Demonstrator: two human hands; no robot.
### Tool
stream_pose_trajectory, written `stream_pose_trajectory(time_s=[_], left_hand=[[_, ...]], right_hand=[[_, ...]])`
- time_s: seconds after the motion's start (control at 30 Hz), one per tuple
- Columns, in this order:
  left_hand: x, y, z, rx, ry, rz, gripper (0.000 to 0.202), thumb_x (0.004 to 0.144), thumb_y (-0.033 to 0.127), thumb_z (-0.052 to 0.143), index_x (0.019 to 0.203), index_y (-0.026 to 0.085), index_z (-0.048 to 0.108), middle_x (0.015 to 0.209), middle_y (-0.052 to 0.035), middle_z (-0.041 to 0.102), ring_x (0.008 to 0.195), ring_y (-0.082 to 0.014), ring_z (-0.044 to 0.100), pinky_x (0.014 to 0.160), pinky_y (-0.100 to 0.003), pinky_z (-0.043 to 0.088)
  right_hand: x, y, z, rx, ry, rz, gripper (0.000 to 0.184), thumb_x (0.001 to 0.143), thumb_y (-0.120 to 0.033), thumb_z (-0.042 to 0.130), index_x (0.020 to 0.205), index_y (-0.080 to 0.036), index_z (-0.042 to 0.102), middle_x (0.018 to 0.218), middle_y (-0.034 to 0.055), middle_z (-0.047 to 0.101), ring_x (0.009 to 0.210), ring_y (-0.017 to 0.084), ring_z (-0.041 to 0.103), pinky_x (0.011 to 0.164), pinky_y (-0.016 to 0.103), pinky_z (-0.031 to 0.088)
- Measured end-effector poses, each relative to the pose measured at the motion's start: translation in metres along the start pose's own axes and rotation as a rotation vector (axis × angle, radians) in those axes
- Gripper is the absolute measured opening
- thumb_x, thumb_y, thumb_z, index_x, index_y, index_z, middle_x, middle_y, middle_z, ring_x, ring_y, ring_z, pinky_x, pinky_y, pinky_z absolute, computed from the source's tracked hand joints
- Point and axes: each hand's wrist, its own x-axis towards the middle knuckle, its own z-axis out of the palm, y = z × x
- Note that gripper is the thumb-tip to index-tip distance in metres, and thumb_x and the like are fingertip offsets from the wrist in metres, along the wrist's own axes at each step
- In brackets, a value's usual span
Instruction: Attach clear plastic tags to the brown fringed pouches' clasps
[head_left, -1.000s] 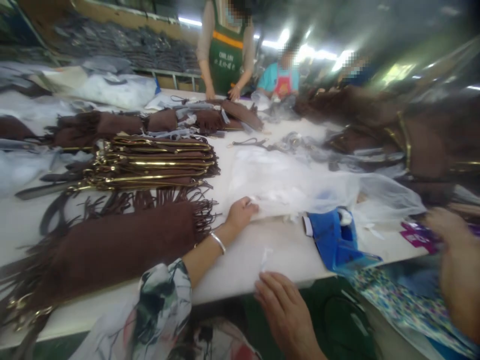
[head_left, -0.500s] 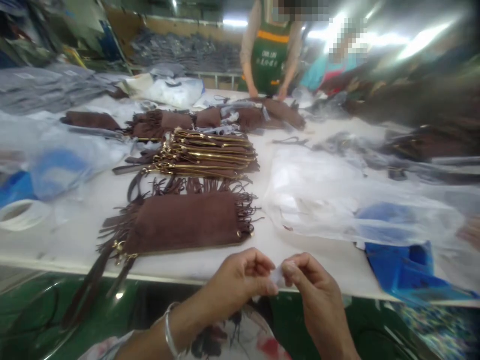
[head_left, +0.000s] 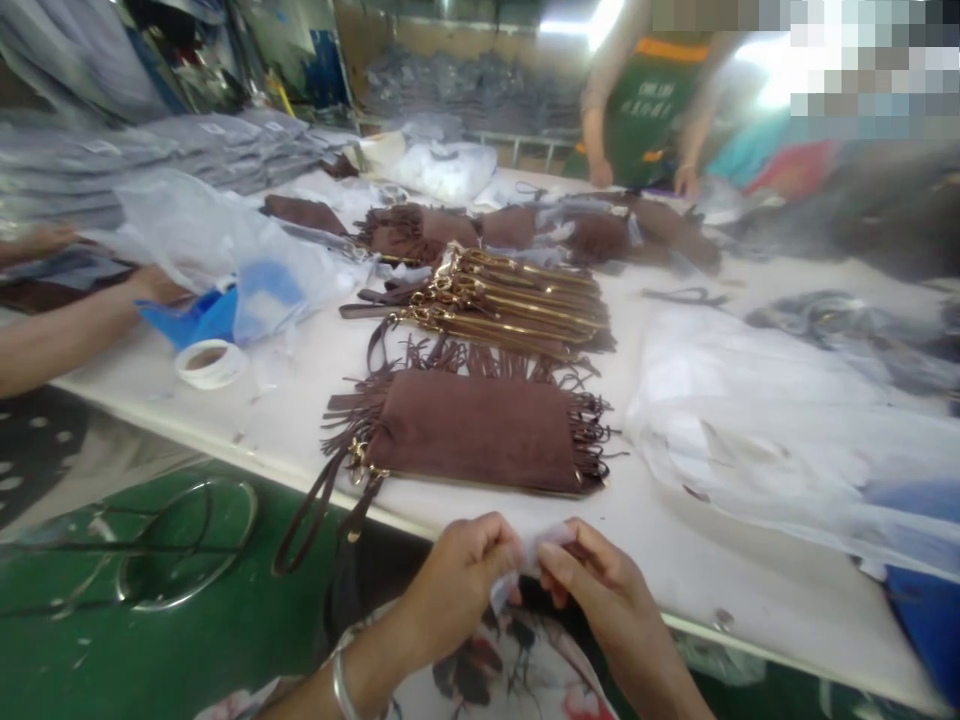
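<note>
Between my two hands, at the table's front edge, is a small piece of thin whitish translucent material (head_left: 534, 548); its exact kind is unclear. My left hand (head_left: 474, 562) is closed in a pinch on one side of it. The fingers of my right hand (head_left: 583, 562) pinch its other side. Just beyond them lies a flat brown fringed pouch (head_left: 480, 425), with tassels along its sides and a strap loop hanging over the edge. Behind it is a stack of similar brown pouches (head_left: 517, 300) with gold zips and clasps.
At left sit a white tape roll (head_left: 210, 364), a blue tape dispenser (head_left: 191, 318) and a co-worker's arms (head_left: 82, 325). White plastic bags (head_left: 750, 430) spread over the right side. Across the table stands a person in a green apron (head_left: 649, 110). More brown pouches (head_left: 510, 228) lie farther back.
My view has swung left, so the table's contents sit farther right. More of the whitish piece shows between my hands. A co-worker's arms have come into view at left.
</note>
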Motion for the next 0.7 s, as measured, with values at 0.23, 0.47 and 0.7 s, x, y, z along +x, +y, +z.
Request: stream_pose_trajectory(time_s=[0.23,0.47,0.7], left_hand=[[-0.023,-0.007,-0.036,-0.12,0.071,0.054,0.04,0.09,0.052,0.055,0.078,0.014,0.059,0.072,-0.0051,0.065,0.06,-0.0133,0.054,0.057,-0.022,0.04],[-0.036,-0.017,-0.061,-0.389,0.096,0.104,0.036,0.075,0.041,0.079,0.073,0.014,0.056,0.065,-0.0048,0.066,0.058,-0.0149,0.058,0.058,-0.024,0.042],[-0.052,-0.031,-0.083,-0.455,0.12,0.044,0.04,0.087,0.051,0.063,0.075,0.012,0.06,0.063,-0.0103,0.069,0.057,-0.0193,0.063,0.056,-0.026,0.043]], right_hand=[[0.005,-0.006,0.046,-0.114,-0.035,0.066,0.037,0.085,-0.052,0.064,0.073,-0.018,0.054,0.059,-0.0039,0.053,0.055,0.01,0.043,0.052,0.021,0.033],[0.016,-0.014,0.079,-0.167,-0.213,0.066,0.039,0.087,-0.053,0.062,0.071,-0.02,0.048,0.059,-0.0056,0.047,0.054,0.009,0.041,0.051,0.02,0.031],[0.024,-0.008,0.105,-0.037,-0.309,0.094,0.038,0.087,-0.052,0.062,0.073,-0.02,0.049,0.06,-0.0044,0.052,0.055,0.01,0.046,0.054,0.021,0.036]])
